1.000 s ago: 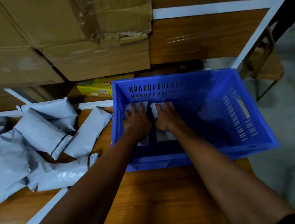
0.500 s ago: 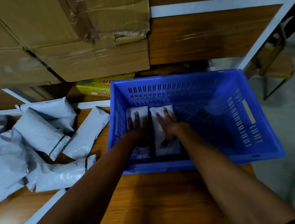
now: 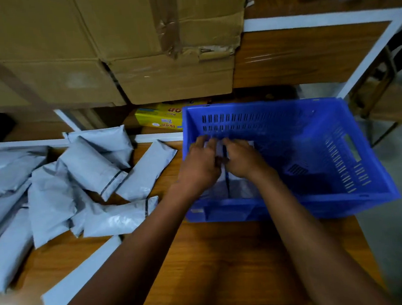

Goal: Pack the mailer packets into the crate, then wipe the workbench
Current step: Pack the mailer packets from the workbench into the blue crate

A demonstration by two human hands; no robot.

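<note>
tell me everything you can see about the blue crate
The blue crate is a rectangular plastic bin with slotted walls, a lattice floor and a handle cutout in its right wall. It sits upright at the right end of the wooden workbench. Both hands, left hand and right hand, reach into its left part onto grey mailer packets lying there. The rest of its floor looks bare.

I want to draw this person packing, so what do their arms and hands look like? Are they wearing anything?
Both arms are bare right down to the bottom edge of the picture: no sleeves, gloves, watch or bracelets show. The left hand and right hand are bare too, and I see no rings, though the fingers are blurry. Long, slim forearms.
</note>
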